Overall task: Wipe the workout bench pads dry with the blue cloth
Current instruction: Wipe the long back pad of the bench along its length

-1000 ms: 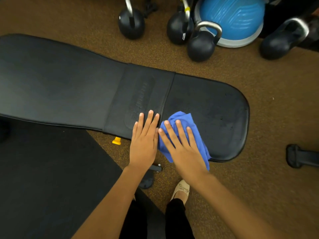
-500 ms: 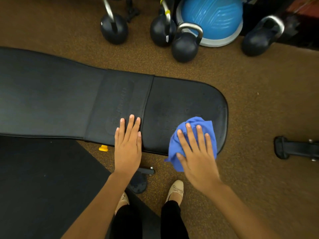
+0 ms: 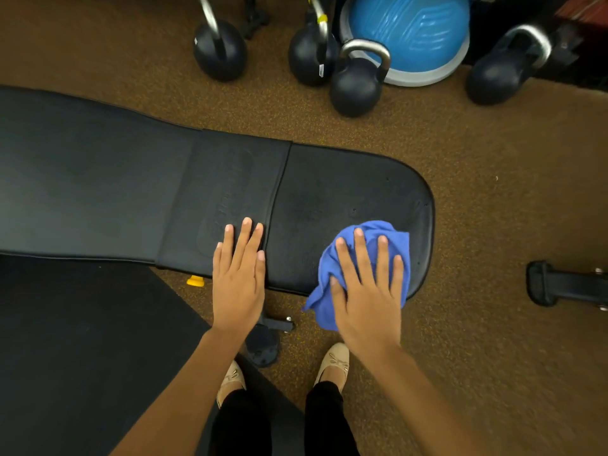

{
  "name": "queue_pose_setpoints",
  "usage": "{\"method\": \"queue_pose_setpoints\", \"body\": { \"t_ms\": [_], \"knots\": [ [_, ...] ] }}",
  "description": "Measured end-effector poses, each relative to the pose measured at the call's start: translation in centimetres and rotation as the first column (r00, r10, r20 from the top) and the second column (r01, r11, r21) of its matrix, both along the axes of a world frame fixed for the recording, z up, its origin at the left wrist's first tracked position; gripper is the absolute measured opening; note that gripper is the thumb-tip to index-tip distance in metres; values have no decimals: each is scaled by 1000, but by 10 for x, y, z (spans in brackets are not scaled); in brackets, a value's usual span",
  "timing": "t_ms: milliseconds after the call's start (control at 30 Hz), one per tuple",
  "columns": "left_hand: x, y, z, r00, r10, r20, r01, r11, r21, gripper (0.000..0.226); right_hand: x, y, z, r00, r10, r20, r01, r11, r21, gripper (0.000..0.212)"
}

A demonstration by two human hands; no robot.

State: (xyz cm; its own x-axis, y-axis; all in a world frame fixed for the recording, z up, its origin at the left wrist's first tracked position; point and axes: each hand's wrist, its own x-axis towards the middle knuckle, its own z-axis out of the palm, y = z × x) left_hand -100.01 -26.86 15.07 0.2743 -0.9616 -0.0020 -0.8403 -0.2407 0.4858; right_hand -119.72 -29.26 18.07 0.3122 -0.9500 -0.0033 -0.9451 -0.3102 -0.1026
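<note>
A long black workout bench (image 3: 98, 192) runs across the view, its rounded seat pad (image 3: 335, 195) at the right end. The crumpled blue cloth (image 3: 375, 230) lies on the seat pad's near right corner and hangs a little over the near edge. My right hand (image 3: 367, 291) presses flat on the cloth with straight, spread fingers. My left hand (image 3: 238, 274) rests flat on the middle pad section beside the seam, fingers straight, holding nothing.
Several black kettlebells (image 3: 357, 83) and a blue balance dome (image 3: 411, 34) stand on the brown floor beyond the bench. A black bar foot (image 3: 559, 284) lies at the right. A black mat (image 3: 82, 357) covers the floor at lower left. My feet (image 3: 332, 362) stand by the bench.
My right hand has slid the blue cloth rightwards along the seat pad, from beside the seam towards the rounded end. My left hand stays flat near the seam.
</note>
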Motion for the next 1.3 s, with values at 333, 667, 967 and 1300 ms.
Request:
{"method": "queue_pose_setpoints", "body": {
  "t_ms": [333, 667, 967, 1300],
  "knots": [
    [3, 1, 2, 999, -31, 20, 31, 1000, -1, 51, -6, 13, -5, 1000, 21, 19, -21, 1000, 10, 56],
    [1, 0, 0, 999, -15, 28, 15, 1000, 1, 52, -3, -42, -8, 971, -236, 42, 239, 969, -63, 56],
    [-1, -1, 1, 999, 0, 47, -1, 1000, 4, 50, -16, 10, -12, 964, -264, 38, 266, 962, -63, 57],
    [-2, -1, 0, 999, 8, 45, -7, 1000, -8, 48, 13, -127, -10, 959, -280, 44, 281, 959, -42, 61]
  ]
}}
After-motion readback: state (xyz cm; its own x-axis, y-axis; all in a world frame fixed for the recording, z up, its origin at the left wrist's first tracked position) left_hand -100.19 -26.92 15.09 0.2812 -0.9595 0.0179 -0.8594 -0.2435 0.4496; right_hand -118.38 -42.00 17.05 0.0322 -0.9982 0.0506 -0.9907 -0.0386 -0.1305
